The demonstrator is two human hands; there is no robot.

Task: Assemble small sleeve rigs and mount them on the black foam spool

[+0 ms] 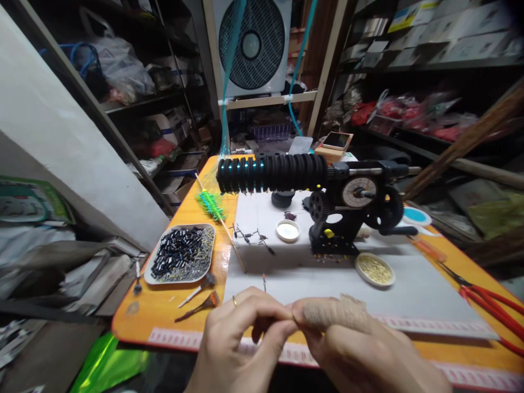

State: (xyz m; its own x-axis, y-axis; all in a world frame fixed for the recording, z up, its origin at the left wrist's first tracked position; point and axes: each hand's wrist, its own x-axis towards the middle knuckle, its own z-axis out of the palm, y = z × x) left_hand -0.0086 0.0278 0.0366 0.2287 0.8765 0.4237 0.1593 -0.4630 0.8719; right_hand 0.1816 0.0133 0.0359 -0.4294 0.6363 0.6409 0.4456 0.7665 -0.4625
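Observation:
At the table's near edge, my left hand (248, 341), with a ring on one finger, pinches thumb against index finger. Its fingertips meet those of my right hand (347, 338), which is also closed in a pinch and has tan tape wrapped around a finger. Whatever lies between the fingertips is too small and too hidden to name. Just beyond the hands is a white sheet (286, 284), with a small thin piece (264, 282) on it. A black hand-cranked machine (335, 207) with a row of ridged black discs (272, 173) stands farther back.
To the left are a white tray (148, 267) of small dark tubes, brushes (200, 307) and a green feathery stick (210, 204). A dish of gold pieces (374, 270) and red-handled scissors (491, 303) lie right. Teal strands (226, 98) hang behind; a box fan (251, 45) stands at back.

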